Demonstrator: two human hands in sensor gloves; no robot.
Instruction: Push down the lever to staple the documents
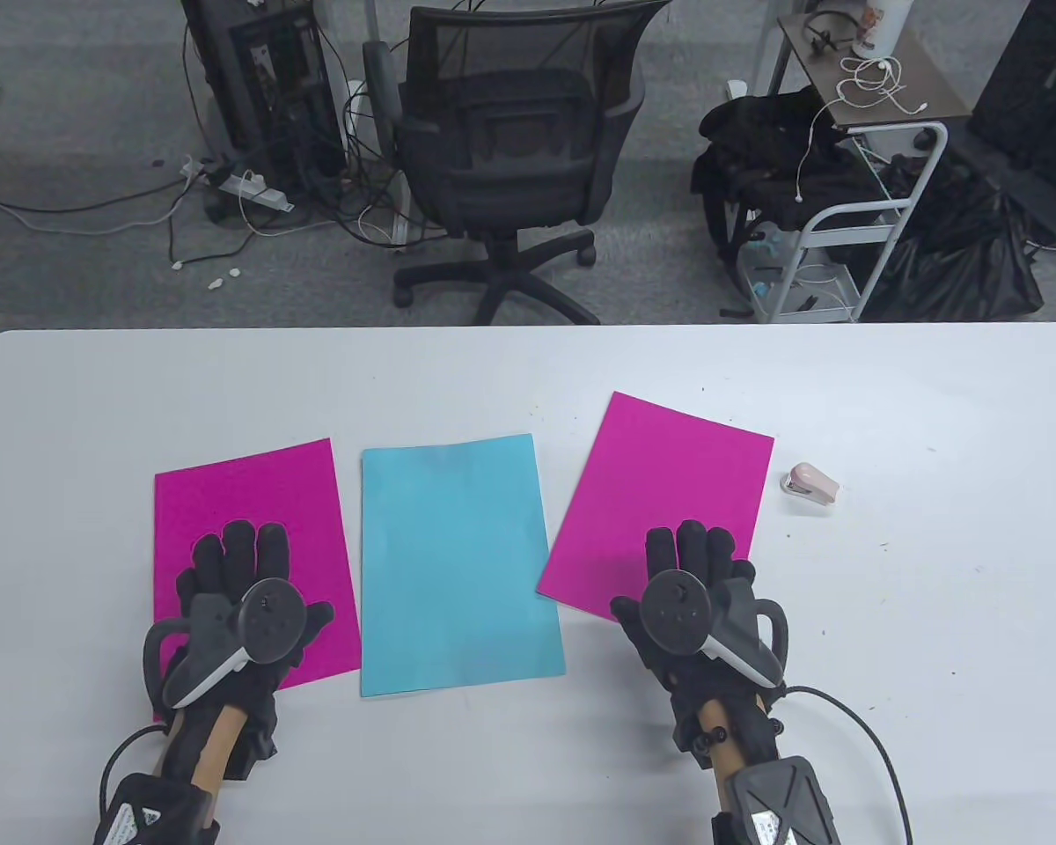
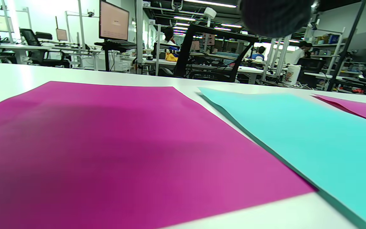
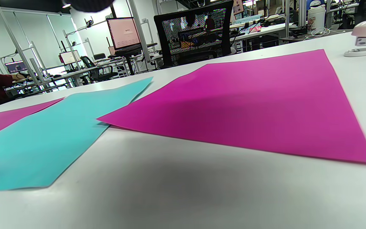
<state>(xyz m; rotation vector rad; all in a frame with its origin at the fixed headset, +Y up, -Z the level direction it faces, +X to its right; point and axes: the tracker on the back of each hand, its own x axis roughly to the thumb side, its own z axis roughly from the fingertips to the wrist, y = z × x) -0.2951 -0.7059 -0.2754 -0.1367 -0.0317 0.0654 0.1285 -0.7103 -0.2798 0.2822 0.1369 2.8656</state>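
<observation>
1. Spanning the lower part of the table view, the white desk carries three sheets in a row parallel to its near edge, all lying flat and apart from one another.
2. The blue sheet lies in the middle, long axis running from the near edge toward the far edge.
3. The left magenta sheet sits toward the desk's left end, tilted slightly; the right magenta sheet sits right of centre, turned so its far corners lean toward the right end.
4. The left hand lies flat, fingers spread and released, over the near part of the left magenta sheet, holding nothing.
5. The right hand lies likewise, fingers extended over the near right corner of the right magenta sheet, grasping nothing.
6. The small pink stapler rests on bare desk just beside the right magenta sheet's right edge, well apart from both hands; its long axis runs roughly along the desk's length, slightly angled.
7. Nothing lies between the right hand and the stapler.
8. The right wrist view shows the stapler side-on at its top right corner; the left wrist view does not show it.
</observation>
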